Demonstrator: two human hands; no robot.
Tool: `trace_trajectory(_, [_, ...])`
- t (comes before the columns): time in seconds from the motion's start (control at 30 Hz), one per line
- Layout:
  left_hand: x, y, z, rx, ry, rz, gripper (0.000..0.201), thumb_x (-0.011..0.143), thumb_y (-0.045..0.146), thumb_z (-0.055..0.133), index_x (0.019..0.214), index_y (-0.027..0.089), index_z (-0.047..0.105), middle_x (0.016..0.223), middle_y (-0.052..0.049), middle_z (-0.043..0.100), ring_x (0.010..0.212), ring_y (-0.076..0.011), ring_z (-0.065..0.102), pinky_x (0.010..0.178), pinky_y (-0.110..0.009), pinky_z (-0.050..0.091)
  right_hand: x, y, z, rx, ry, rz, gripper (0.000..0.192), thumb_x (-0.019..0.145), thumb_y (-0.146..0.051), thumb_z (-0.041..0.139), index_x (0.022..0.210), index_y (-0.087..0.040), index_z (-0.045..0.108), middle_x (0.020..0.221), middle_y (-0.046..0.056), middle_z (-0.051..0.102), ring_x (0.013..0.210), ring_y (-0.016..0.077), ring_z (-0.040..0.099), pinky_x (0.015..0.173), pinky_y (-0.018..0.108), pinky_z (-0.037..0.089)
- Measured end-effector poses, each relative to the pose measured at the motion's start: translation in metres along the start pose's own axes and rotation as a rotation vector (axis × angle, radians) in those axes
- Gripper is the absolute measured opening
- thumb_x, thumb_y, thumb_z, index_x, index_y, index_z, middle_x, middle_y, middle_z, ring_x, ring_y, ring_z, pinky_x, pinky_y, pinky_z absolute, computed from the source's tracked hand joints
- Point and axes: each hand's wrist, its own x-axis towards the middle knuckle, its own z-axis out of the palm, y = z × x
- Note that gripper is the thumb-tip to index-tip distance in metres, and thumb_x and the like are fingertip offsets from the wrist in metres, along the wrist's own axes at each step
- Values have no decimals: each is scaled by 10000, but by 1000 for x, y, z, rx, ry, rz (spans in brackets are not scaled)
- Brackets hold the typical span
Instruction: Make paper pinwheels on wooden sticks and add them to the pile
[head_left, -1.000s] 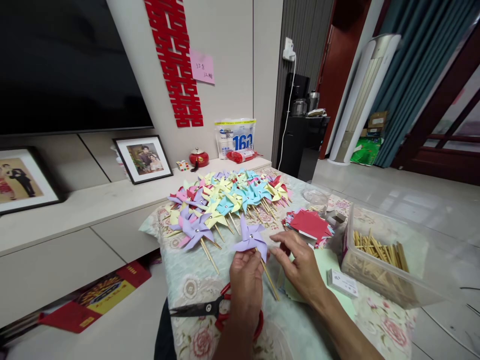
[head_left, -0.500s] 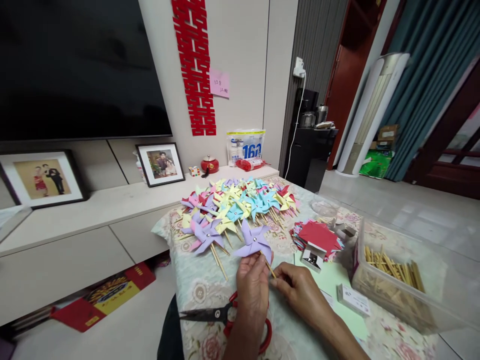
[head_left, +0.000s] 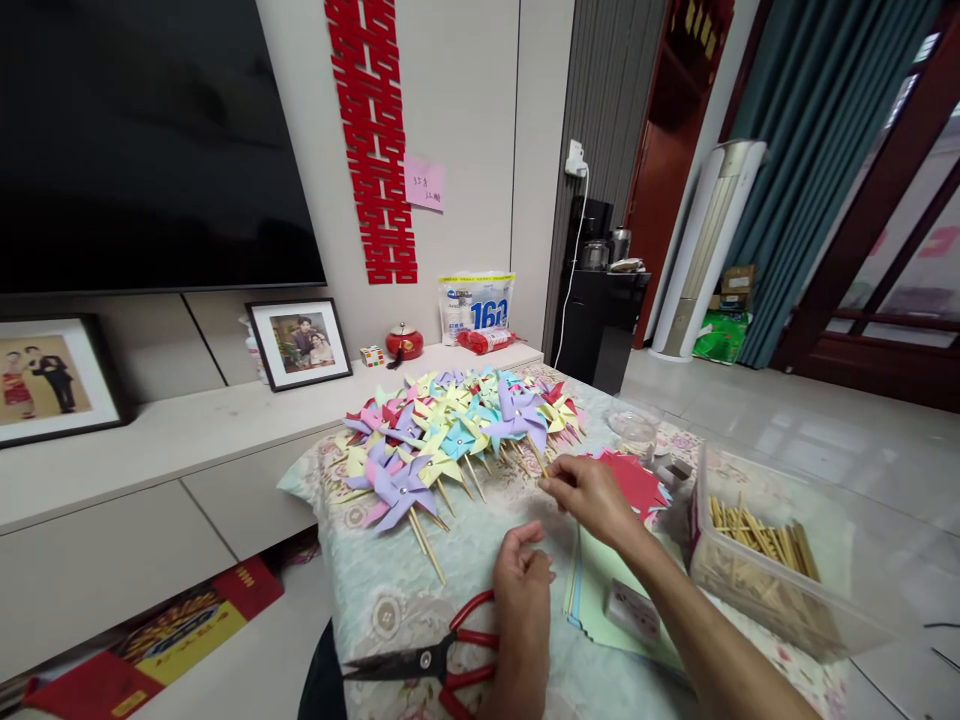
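Pinched by its wooden stick, a purple paper pinwheel (head_left: 517,412) is in my right hand (head_left: 589,495), its head in front of the far pile. Many paper pinwheels (head_left: 450,415) in yellow, blue, pink, red and purple lie heaped at the back of the table. Another purple pinwheel (head_left: 403,490) rests at the pile's near left. My left hand (head_left: 523,575) is over the near tablecloth, loosely curled with nothing visible in it, its fingers a little apart. Beside its wrist lie scissors (head_left: 426,658) with red handles, partly hidden by that forearm.
A clear plastic box (head_left: 757,590) of wooden sticks (head_left: 772,540) stands at right. Red paper squares (head_left: 634,485) and green sheets (head_left: 600,590) lie under and beside my right arm, with a small white box (head_left: 632,608) on the green sheets. A clear round lid (head_left: 631,425) is behind.
My right hand has carried the purple pinwheel away from me, up to the pile. My left hand has let go of it and stays near the scissors. The view has shifted slightly.
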Motion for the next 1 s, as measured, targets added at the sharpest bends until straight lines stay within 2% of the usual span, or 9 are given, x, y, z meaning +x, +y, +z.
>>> trace_trajectory(0.1, [2,-6,4,94,-4,-31,332,647,144,577,970,142,653,761,-34,665,590,-147,575,576,-261,436,34,-5,-14,-32,52,8,167,803,-280,621,661,-194,597,574,-21,618,538,132,597,537,213,394])
trace_trajectory(0.23, [4,-14,7,156,-23,-25,281,658,84,553,916,163,633,607,30,565,510,-135,510,531,-248,387,75,2,-34,-72,99,70,148,777,-235,642,639,-190,612,491,-29,598,490,123,571,505,205,382])
trace_trajectory(0.4, [2,-16,6,302,-29,32,267,673,28,573,867,197,644,686,7,593,641,-169,576,625,-273,440,101,19,-38,-63,66,179,209,754,-177,664,574,-190,558,410,-38,565,402,109,540,453,197,396])
trace_trajectory(0.6, [-13,1,9,534,-67,215,360,706,-57,458,896,185,643,932,-62,651,887,-199,614,805,-306,453,97,23,-2,77,-76,267,249,797,-183,670,607,-195,510,439,-34,584,414,112,583,423,183,455])
trace_trajectory(0.67, [-20,9,11,609,-110,257,398,689,-90,404,865,174,645,938,-77,654,900,-201,611,818,-316,443,90,18,15,133,-154,282,232,810,-173,654,637,-199,502,451,-39,594,420,113,594,422,181,473])
trace_trajectory(0.73, [-25,15,12,675,-176,287,389,648,-97,396,747,186,643,870,-75,660,887,-218,606,794,-333,430,82,11,31,178,-254,293,203,815,-153,634,662,-199,509,463,-37,611,427,120,609,415,187,484])
trace_trajectory(0.87, [-35,11,13,679,-426,379,337,620,-57,440,577,224,622,764,-64,654,864,-231,607,786,-352,430,62,-6,59,228,-455,321,198,758,-119,672,655,-193,520,476,-33,625,453,147,651,409,202,504])
trace_trajectory(0.93, [-37,-1,14,638,-589,405,309,610,-32,482,528,231,620,717,-61,649,837,-228,617,778,-342,454,54,-13,69,233,-520,335,204,731,-108,685,651,-195,519,468,-41,617,453,150,656,407,204,508])
trace_trajectory(1.0, [-35,-16,16,612,-649,385,304,615,-11,523,468,239,616,631,-59,633,793,-231,625,761,-336,482,48,-17,78,226,-563,346,208,720,-105,689,641,-197,519,449,-48,606,448,145,654,410,198,508])
